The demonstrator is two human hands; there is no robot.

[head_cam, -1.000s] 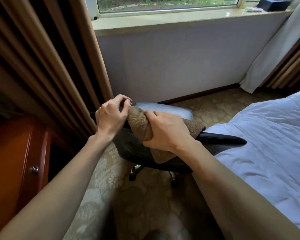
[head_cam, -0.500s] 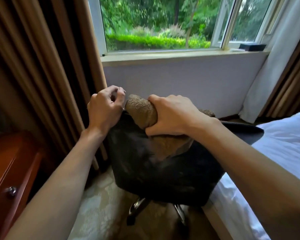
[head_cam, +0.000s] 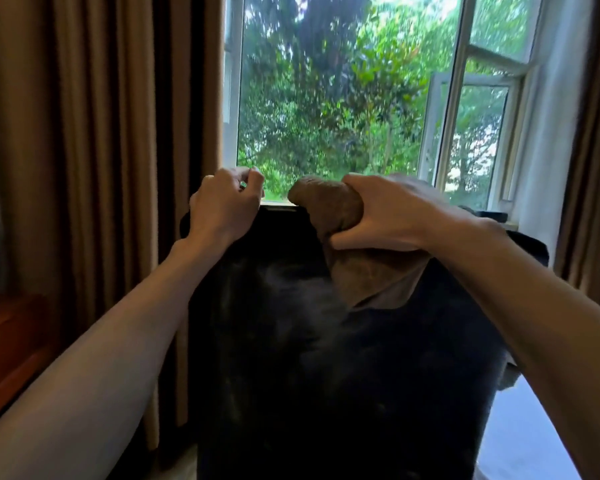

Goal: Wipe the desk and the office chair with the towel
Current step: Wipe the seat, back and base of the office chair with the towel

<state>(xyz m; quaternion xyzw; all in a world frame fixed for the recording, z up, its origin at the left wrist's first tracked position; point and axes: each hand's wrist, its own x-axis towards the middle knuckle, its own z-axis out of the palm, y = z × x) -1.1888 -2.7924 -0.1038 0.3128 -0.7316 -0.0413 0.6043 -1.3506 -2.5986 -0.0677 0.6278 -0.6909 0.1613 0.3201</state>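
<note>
The black office chair (head_cam: 326, 358) fills the lower middle of the view, its backrest facing me. My left hand (head_cam: 224, 202) curls over the backrest's top edge at the left and grips it. My right hand (head_cam: 381, 211) grips a bunched brown towel (head_cam: 329, 206) on the top edge to the right; a loose flap of the towel (head_cam: 371, 282) hangs down the back of the chair. The chair's seat and base are hidden.
Brown curtains (head_cam: 111, 140) hang close on the left, more on the far right (head_cam: 593, 150). A window (head_cam: 343, 98) with an open pane stands behind the chair. A wooden desk edge (head_cam: 7, 341) shows at lower left, white bedding (head_cam: 534, 438) at lower right.
The view has tilted up from the floor to the window. Both hands keep their grip on the backrest top and the towel, now seen higher and closer.
</note>
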